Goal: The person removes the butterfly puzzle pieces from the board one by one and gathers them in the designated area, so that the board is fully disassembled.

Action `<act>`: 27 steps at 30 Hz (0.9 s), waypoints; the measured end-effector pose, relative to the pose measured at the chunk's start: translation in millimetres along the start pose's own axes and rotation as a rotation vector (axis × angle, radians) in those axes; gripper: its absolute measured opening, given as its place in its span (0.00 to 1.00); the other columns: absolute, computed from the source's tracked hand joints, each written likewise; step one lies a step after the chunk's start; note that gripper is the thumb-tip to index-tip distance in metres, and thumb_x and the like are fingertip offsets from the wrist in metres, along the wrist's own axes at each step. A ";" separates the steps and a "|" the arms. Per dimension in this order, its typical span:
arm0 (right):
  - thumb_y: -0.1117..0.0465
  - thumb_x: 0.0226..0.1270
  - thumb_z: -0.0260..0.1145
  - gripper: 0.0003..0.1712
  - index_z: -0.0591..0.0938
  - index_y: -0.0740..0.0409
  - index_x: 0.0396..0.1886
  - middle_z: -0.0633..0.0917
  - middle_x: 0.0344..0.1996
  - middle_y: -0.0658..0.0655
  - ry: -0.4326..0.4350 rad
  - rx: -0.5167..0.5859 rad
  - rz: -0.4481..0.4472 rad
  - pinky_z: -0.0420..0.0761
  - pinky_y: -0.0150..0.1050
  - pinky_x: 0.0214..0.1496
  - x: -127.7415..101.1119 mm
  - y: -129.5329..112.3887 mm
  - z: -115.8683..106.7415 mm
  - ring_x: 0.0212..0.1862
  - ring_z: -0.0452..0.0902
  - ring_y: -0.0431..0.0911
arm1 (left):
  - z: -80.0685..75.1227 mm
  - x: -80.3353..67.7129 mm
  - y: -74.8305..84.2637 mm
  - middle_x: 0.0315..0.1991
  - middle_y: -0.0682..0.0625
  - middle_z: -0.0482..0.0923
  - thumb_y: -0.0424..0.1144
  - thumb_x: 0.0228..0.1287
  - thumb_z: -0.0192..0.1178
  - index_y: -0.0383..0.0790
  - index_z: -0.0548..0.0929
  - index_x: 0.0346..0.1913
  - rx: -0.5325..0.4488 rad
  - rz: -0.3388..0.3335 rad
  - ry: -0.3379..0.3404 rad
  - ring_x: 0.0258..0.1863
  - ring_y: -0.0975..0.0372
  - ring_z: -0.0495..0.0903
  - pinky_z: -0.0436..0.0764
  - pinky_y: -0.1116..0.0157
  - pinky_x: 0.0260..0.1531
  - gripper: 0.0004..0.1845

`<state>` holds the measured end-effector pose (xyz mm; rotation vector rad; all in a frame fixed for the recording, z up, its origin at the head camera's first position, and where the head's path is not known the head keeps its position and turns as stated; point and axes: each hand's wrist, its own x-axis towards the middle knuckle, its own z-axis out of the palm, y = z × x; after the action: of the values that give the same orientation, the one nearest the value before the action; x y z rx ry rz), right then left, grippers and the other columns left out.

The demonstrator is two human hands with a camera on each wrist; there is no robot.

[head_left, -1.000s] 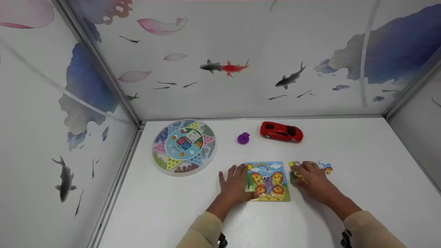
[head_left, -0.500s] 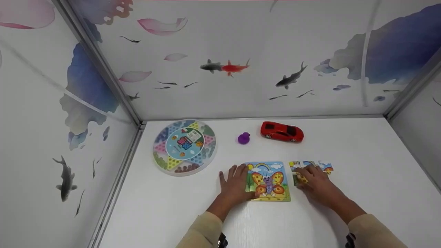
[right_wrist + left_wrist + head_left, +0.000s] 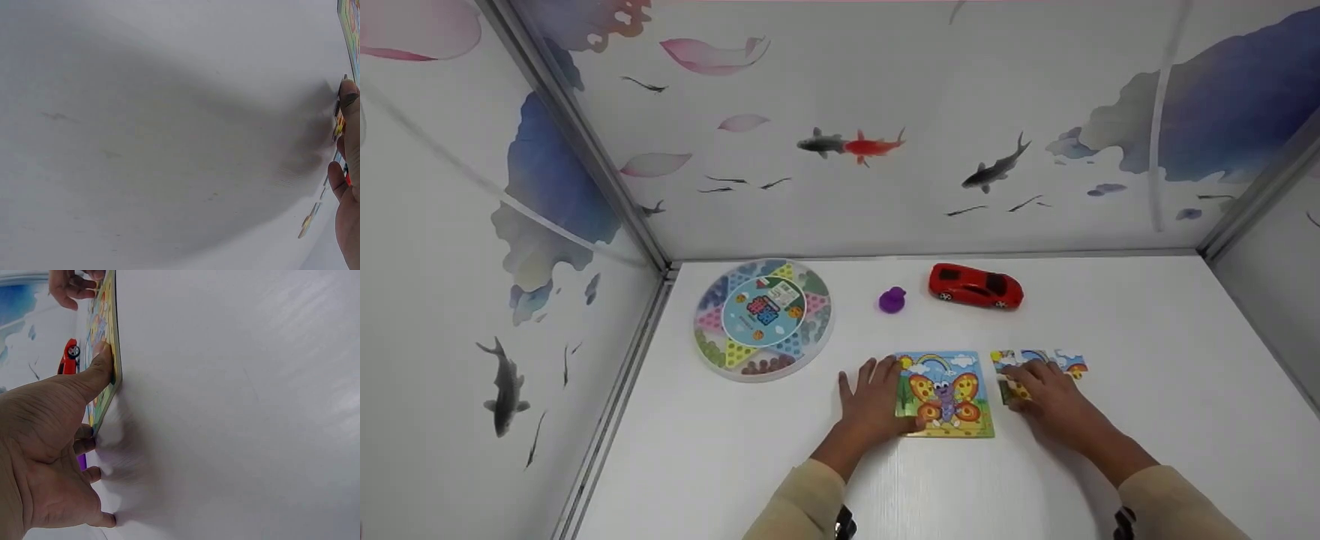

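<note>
The left hand (image 3: 872, 405) lies flat on the table (image 3: 1147, 360), fingers spread, its thumb pressed against the left edge of the butterfly puzzle (image 3: 944, 394). Just right of the puzzle, the right hand (image 3: 1046, 394) rests with fingers bent over the loose puzzle pieces (image 3: 1069, 363), touching them. Behind sit a purple toy (image 3: 892, 300), a red car (image 3: 976, 286) and a round game board (image 3: 763, 319).

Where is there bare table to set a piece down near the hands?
Bare table runs right of the loose puzzle pieces to the side wall, and in front of the round game board, left of the left hand. It is crowded between the butterfly puzzle and the right hand.
</note>
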<state>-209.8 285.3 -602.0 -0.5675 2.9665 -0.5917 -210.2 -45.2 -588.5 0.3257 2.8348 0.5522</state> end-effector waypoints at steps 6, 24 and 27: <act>0.57 0.73 0.79 0.33 0.79 0.46 0.75 0.82 0.63 0.57 0.034 -0.016 -0.032 0.80 0.69 0.73 2.3 -3.5 0.3 0.69 0.76 0.60 | 1.9 1.6 -2.6 0.86 0.52 0.62 0.65 0.62 0.78 0.47 0.64 0.87 0.002 0.003 -0.002 0.88 0.49 0.56 0.53 0.26 0.83 0.57; 0.45 0.78 0.74 0.32 0.81 0.48 0.76 0.80 0.71 0.56 -0.061 -0.044 -0.077 0.74 0.74 0.75 41.2 -68.9 25.6 0.74 0.72 0.58 | -0.2 1.2 0.0 0.87 0.51 0.62 0.65 0.63 0.78 0.47 0.64 0.87 0.000 -0.002 -0.002 0.88 0.49 0.57 0.54 0.28 0.84 0.56; 0.43 0.79 0.72 0.34 0.80 0.49 0.78 0.79 0.74 0.56 -0.077 -0.063 -0.102 0.73 0.77 0.76 46.5 -78.5 29.0 0.76 0.71 0.58 | -0.1 1.1 -0.7 0.87 0.51 0.63 0.65 0.63 0.78 0.47 0.64 0.87 0.001 -0.004 -0.001 0.88 0.49 0.57 0.54 0.28 0.84 0.57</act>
<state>-222.3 190.5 -598.4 -0.7334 2.9067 -0.4730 -211.4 -45.6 -588.9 0.3202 2.8341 0.5503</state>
